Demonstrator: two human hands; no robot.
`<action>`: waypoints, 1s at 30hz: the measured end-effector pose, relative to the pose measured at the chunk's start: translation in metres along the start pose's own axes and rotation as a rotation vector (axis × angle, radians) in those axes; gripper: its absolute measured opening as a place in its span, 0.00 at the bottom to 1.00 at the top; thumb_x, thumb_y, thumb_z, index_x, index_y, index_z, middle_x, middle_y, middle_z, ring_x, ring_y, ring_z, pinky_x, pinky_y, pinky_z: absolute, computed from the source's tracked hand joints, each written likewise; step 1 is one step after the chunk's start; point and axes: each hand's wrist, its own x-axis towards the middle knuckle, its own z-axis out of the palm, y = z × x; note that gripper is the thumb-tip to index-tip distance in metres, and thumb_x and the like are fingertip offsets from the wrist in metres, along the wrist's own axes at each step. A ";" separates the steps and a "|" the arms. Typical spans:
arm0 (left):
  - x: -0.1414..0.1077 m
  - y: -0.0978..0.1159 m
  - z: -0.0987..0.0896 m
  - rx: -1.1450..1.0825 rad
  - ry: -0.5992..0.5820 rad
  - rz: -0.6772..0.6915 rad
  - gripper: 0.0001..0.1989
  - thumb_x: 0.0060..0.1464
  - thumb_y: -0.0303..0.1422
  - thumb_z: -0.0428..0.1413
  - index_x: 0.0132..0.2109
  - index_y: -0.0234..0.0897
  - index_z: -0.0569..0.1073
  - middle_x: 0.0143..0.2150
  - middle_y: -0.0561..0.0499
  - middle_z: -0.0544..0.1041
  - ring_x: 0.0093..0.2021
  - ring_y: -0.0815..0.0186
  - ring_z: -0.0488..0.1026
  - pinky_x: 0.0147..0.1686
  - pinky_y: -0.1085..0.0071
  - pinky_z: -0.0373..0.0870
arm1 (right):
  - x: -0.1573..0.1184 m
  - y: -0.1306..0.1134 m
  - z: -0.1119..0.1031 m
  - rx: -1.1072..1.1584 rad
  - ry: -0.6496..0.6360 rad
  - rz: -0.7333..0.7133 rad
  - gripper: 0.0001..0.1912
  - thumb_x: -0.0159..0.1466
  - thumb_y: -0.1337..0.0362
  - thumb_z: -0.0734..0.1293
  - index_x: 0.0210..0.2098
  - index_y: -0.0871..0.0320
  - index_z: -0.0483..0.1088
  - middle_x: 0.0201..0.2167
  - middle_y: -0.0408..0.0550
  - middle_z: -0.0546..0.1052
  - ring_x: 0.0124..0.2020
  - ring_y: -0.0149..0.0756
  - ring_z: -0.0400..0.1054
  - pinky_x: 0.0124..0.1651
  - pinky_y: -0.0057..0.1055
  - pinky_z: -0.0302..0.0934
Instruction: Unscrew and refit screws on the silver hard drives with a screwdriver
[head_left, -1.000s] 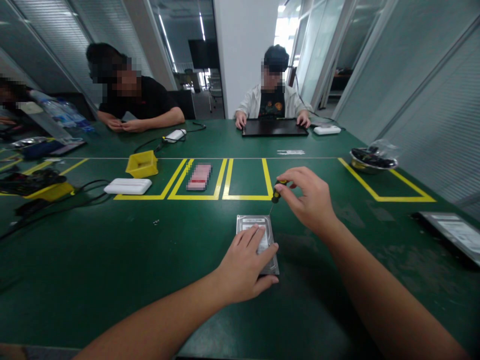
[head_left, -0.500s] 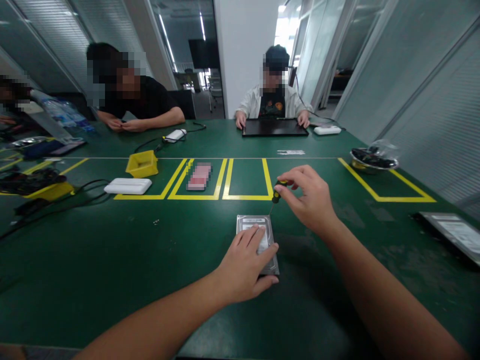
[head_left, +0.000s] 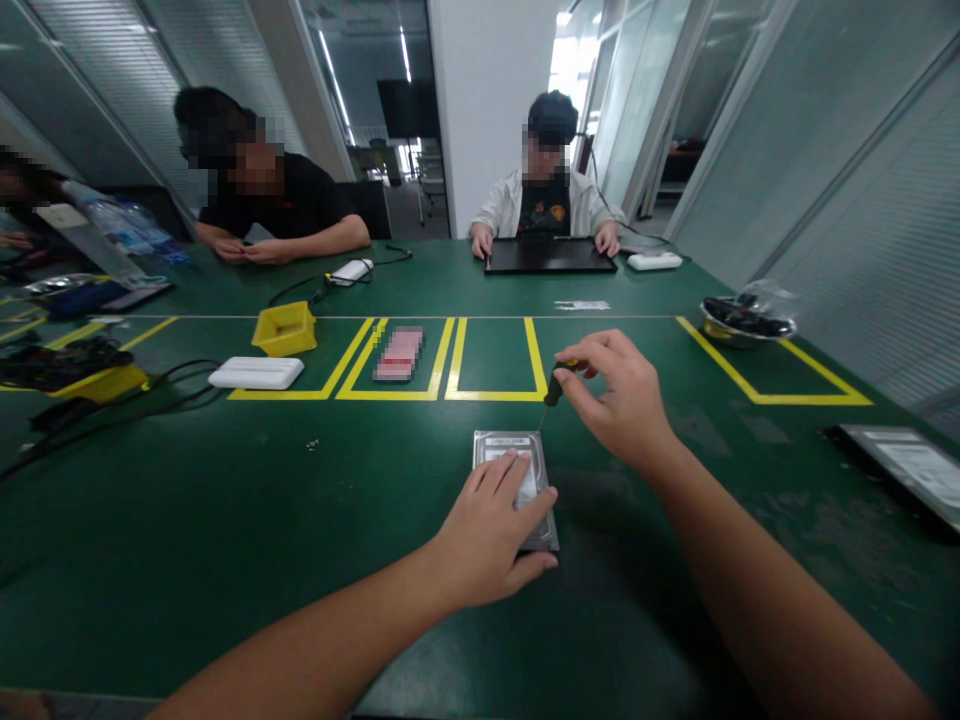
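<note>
A silver hard drive (head_left: 544, 520) with a white label lies flat on the green table in front of me. My left hand (head_left: 491, 520) rests across it, fingers spread over the top and the thumb by its near edge, covering much of the label. A small screwdriver (head_left: 553, 388) with a dark green and black handle is pinched in my right hand (head_left: 615, 395). Its thin shaft slants down to the drive's far right corner. The screw under the tip is too small to make out.
Tiny loose screws (head_left: 312, 445) lie left of the drive. A yellow bin (head_left: 285, 328), a white power bank (head_left: 256, 373) and taped yellow outlines are beyond. Another hard drive (head_left: 911, 470) sits far right, near a bowl of dark parts (head_left: 746, 318). Two people sit opposite; one holds a black panel (head_left: 551, 256).
The screwdriver's handle has turned slightly in my right hand, with its tip staying at the same corner. My left hand and the hard drive have not moved.
</note>
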 end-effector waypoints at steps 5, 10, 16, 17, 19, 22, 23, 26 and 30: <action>0.000 0.000 0.001 -0.001 -0.004 -0.001 0.35 0.56 0.51 0.56 0.66 0.43 0.61 0.71 0.36 0.52 0.70 0.42 0.48 0.64 0.44 0.51 | 0.000 0.000 0.000 0.037 -0.022 -0.027 0.11 0.62 0.73 0.63 0.42 0.58 0.73 0.40 0.52 0.75 0.42 0.41 0.70 0.46 0.40 0.67; 0.000 -0.001 0.001 -0.003 -0.001 0.000 0.35 0.55 0.51 0.57 0.66 0.44 0.62 0.71 0.36 0.52 0.70 0.42 0.48 0.64 0.45 0.51 | 0.000 0.000 0.002 0.020 -0.006 -0.019 0.07 0.62 0.68 0.67 0.41 0.58 0.74 0.38 0.51 0.74 0.40 0.40 0.70 0.43 0.39 0.68; 0.000 -0.001 0.001 -0.002 0.011 0.004 0.35 0.55 0.51 0.57 0.65 0.43 0.62 0.70 0.37 0.53 0.70 0.42 0.49 0.63 0.44 0.51 | 0.000 0.001 0.000 0.015 0.000 -0.031 0.09 0.62 0.71 0.64 0.41 0.58 0.74 0.39 0.51 0.75 0.41 0.39 0.71 0.44 0.39 0.68; 0.000 -0.001 0.001 -0.002 0.012 0.003 0.35 0.55 0.51 0.57 0.65 0.43 0.62 0.70 0.37 0.53 0.70 0.42 0.49 0.63 0.44 0.51 | 0.000 0.001 0.000 0.020 -0.004 -0.035 0.10 0.62 0.72 0.64 0.42 0.58 0.74 0.40 0.51 0.76 0.42 0.40 0.71 0.45 0.39 0.68; 0.000 -0.001 0.001 -0.002 0.008 0.002 0.35 0.55 0.51 0.57 0.65 0.43 0.62 0.70 0.36 0.53 0.70 0.42 0.49 0.64 0.45 0.51 | 0.000 0.001 0.001 0.031 -0.007 -0.036 0.12 0.62 0.72 0.63 0.43 0.58 0.74 0.41 0.52 0.76 0.43 0.41 0.71 0.44 0.39 0.69; 0.000 -0.001 0.001 0.000 0.000 0.002 0.34 0.56 0.50 0.56 0.66 0.43 0.62 0.70 0.36 0.53 0.70 0.43 0.48 0.64 0.45 0.51 | 0.000 -0.001 0.001 0.046 0.010 -0.020 0.11 0.62 0.71 0.63 0.42 0.58 0.74 0.42 0.54 0.77 0.44 0.41 0.72 0.42 0.37 0.70; 0.000 -0.001 0.000 0.000 -0.001 0.002 0.34 0.56 0.50 0.56 0.66 0.43 0.61 0.70 0.35 0.53 0.70 0.43 0.48 0.64 0.45 0.51 | 0.000 -0.002 0.001 0.050 0.017 -0.015 0.11 0.62 0.71 0.63 0.42 0.58 0.74 0.43 0.54 0.77 0.45 0.41 0.72 0.42 0.37 0.70; 0.000 0.000 0.000 0.000 -0.004 0.002 0.34 0.56 0.51 0.56 0.66 0.43 0.61 0.70 0.35 0.53 0.70 0.42 0.48 0.64 0.45 0.51 | 0.000 -0.003 0.000 0.058 0.006 -0.013 0.10 0.62 0.71 0.63 0.41 0.57 0.74 0.45 0.54 0.78 0.46 0.42 0.73 0.44 0.40 0.70; 0.000 -0.001 0.000 -0.001 -0.002 0.004 0.34 0.56 0.51 0.56 0.66 0.43 0.61 0.70 0.35 0.53 0.70 0.42 0.48 0.64 0.44 0.51 | 0.000 -0.003 0.000 0.046 -0.022 -0.020 0.11 0.63 0.70 0.63 0.42 0.56 0.74 0.44 0.53 0.79 0.47 0.42 0.73 0.49 0.44 0.69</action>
